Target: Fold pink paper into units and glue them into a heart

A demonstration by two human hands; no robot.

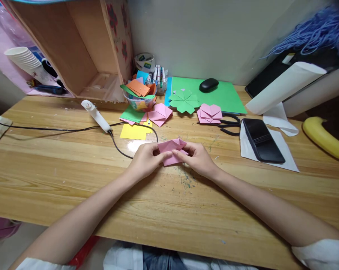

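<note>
A folded piece of pink paper [172, 160] is held just over the middle of the desk, between both hands. My left hand [147, 159] pinches its left side, thumb on the near face and fingers behind. On the right side my right hand [199, 159] grips it the same way, the two thumb tips close together. Part of the paper is covered by the thumbs. Beyond the hands lie two more folded pink papers, one at the left [160, 114] and one at the right [209, 113], with a green paper flower [184, 101] between them.
Black-handled scissors [230, 123] lie near a phone [263, 140] on white paper. Left of the hands is a white corded tool [96, 116], its cable running across the desk [59, 180]. A tub of paper scraps [138, 101] and a banana [325, 138] are also there.
</note>
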